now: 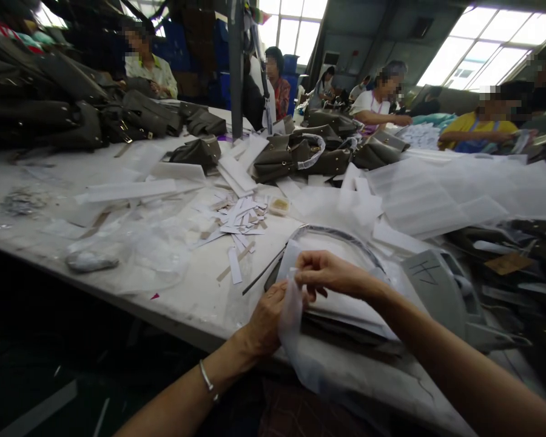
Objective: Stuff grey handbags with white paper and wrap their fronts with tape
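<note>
In the lower centre of the frame, your right hand [328, 274] pinches the translucent sheet [291, 318] near its top; your left hand [267, 317] curls against it, its hold I cannot tell.

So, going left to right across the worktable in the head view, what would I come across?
Heap of small bits, crumpled clear plastic, scattered white strips, left hand, right hand, grey piece with black marks.

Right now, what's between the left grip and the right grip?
In the head view, a thin, pale sheet shows between the left grip and the right grip, its lower end hanging down.
</note>
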Demonstrator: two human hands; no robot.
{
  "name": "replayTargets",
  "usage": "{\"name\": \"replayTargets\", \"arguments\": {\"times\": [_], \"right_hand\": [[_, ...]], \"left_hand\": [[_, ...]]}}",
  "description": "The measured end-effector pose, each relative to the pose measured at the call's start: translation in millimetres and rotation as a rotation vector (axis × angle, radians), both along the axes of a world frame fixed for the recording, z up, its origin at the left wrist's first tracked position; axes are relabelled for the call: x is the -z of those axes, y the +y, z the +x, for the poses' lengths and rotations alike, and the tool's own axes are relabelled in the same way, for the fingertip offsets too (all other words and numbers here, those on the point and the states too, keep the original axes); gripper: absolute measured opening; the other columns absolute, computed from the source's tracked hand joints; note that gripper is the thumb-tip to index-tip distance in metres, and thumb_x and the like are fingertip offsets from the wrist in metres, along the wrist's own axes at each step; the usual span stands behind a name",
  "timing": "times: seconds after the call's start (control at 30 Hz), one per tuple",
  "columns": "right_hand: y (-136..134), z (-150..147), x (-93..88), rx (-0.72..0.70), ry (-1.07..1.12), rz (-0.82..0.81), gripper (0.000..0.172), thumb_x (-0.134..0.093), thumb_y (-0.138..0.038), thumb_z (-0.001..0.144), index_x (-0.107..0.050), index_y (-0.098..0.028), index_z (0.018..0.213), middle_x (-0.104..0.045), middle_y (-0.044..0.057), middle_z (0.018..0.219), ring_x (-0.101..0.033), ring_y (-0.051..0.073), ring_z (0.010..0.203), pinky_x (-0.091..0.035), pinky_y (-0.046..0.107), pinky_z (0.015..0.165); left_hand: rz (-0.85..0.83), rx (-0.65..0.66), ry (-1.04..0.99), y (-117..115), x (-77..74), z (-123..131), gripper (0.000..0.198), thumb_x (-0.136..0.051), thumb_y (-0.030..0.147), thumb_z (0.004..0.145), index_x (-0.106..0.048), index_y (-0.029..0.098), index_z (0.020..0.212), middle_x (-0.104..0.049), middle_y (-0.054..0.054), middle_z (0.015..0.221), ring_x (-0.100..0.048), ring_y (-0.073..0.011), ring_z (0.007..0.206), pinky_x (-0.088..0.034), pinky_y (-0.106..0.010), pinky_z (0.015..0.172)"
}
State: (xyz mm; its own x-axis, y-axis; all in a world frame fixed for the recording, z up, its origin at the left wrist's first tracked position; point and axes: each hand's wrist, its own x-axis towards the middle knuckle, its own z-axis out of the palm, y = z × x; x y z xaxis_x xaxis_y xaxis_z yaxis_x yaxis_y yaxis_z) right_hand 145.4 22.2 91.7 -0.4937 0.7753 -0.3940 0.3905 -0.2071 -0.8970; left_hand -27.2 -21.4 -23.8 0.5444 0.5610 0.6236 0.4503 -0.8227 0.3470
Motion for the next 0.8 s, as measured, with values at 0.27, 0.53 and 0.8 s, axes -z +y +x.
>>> {"name": "replayTargets", "arguments": {"times": [0.27,0.53,0.8], "right_hand": [[67,66,28.1,0.344,-0.462,0.477,0.011,-0.064,-0.030,0.075,-0.060,-0.020,0.076,-0.063,-0.003,0.057,-0.060,0.012,0.054,-0.039,0.021,0.051],[99,41,57.2,0.544,-0.478,0.646,0.013,-0.058,-0.034,0.081,-0.059,-0.021,0.080,-0.066,-0.001,0.067,-0.062,0.014,0.060,-0.046,0.025,0.062],[116,50,88.6,0.615,-0.575,0.639,0.011,-0.060,-0.029,0.077,-0.064,-0.020,0.083,-0.071,0.003,0.078,-0.065,0.018,0.072,-0.049,0.030,0.072]], "left_hand": [[0.202,-0.072,0.080,-1,-7.0,0,0.032,-0.040,0.008,0.097,-0.055,0.006,0.125,-0.069,-0.014,0.109,-0.064,-0.0210,0.107,-0.053,-0.039,0.100],[0.175,-0.032,0.156,0,-8.7,-3,0.045,-0.042,0.011,0.099,-0.043,0.017,0.144,-0.066,-0.011,0.113,-0.062,-0.0199,0.110,-0.052,-0.039,0.100],[0.213,-0.070,0.158,-1,-6.8,-1,0.032,-0.045,0.014,0.098,-0.058,0.016,0.127,-0.066,-0.013,0.109,-0.063,-0.0215,0.107,-0.054,-0.039,0.096]]}}
